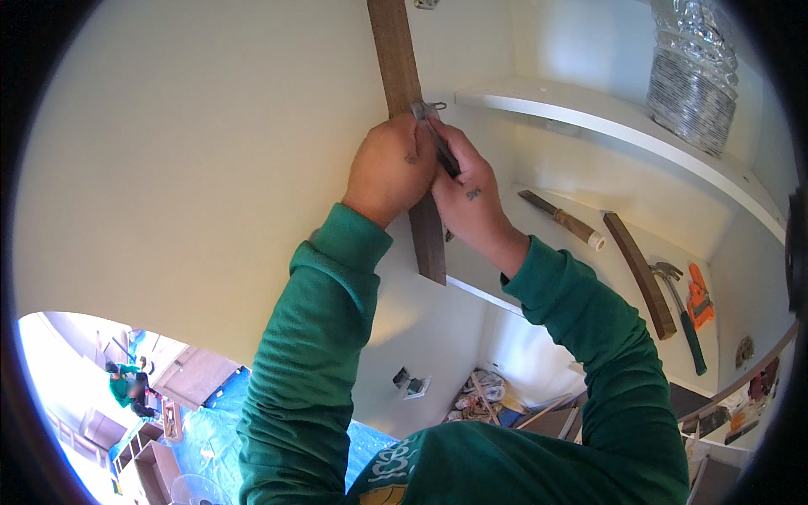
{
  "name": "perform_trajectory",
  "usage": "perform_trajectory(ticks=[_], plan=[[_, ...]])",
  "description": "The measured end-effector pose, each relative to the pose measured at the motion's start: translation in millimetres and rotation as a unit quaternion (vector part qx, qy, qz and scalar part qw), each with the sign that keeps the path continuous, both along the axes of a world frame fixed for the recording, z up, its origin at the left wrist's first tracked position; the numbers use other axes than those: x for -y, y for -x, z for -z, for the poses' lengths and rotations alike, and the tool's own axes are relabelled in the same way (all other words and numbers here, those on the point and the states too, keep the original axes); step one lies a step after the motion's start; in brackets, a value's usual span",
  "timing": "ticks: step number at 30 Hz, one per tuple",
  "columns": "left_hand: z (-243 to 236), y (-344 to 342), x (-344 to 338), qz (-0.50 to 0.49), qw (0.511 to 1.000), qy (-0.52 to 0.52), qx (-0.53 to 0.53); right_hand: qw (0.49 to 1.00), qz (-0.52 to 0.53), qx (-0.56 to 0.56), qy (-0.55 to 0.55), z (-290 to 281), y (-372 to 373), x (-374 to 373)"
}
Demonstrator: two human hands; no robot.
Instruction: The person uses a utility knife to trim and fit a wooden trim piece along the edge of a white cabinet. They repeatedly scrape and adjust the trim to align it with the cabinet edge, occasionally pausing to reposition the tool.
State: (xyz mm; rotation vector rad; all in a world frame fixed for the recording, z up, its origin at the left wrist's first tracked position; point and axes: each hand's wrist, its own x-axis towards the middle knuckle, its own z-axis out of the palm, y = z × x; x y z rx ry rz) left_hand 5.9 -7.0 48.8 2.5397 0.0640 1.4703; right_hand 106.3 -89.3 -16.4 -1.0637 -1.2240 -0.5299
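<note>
A dark brown wooden strip (396,55) runs along the edge of a cream panel (210,160), its lower end angled toward me. My left hand (390,166) is closed over the strip about midway, with most fingers hidden and the thumb near the small tool. Pinched in my right hand (469,189), just beside it, is a small grey metal tool (425,111) with a thin wire loop at its tip and a dark body. Its exact kind cannot be made out. Both hands almost touch.
On the shelf at right lie a chisel (566,220), a loose wooden strip (640,273), a claw hammer (683,320) and an orange tool (699,295). A flexible silver duct (694,80) stands on the curved upper shelf (581,103). Far lower left, a person (124,385) is near blue floor sheeting (202,442).
</note>
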Motion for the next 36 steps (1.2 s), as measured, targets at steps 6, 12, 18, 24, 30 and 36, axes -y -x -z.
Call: perform_trajectory(ticks=[6, 12, 18, 24, 30, 36], plan=[[-2, -3, -3, 0.014, 0.999, -0.017, 0.026, 1.0, -0.011, 0.006, -0.01, -7, 5, 3], [-10, -9, -4, 0.001, 1.0, -0.027, 0.001, 1.0, -0.004, -0.014, 0.005, -11, 1, 2], [-20, -14, -6, -0.041, 0.998, -0.038, -0.038, 0.999, -0.028, -0.044, -0.006, -13, -1, 0], [-13, -5, -9, 0.007, 1.0, -0.029, 0.003, 0.999, -0.02, -0.025, -0.01, -13, 6, -1], [-15, -7, -10, 0.006, 0.999, -0.032, 0.014, 1.0, -0.004, -0.012, -0.012, -16, 7, 0], [-27, -13, -8, -0.035, 0.997, -0.064, -0.003, 1.0, -0.013, -0.023, -0.011, -25, -1, 0]])
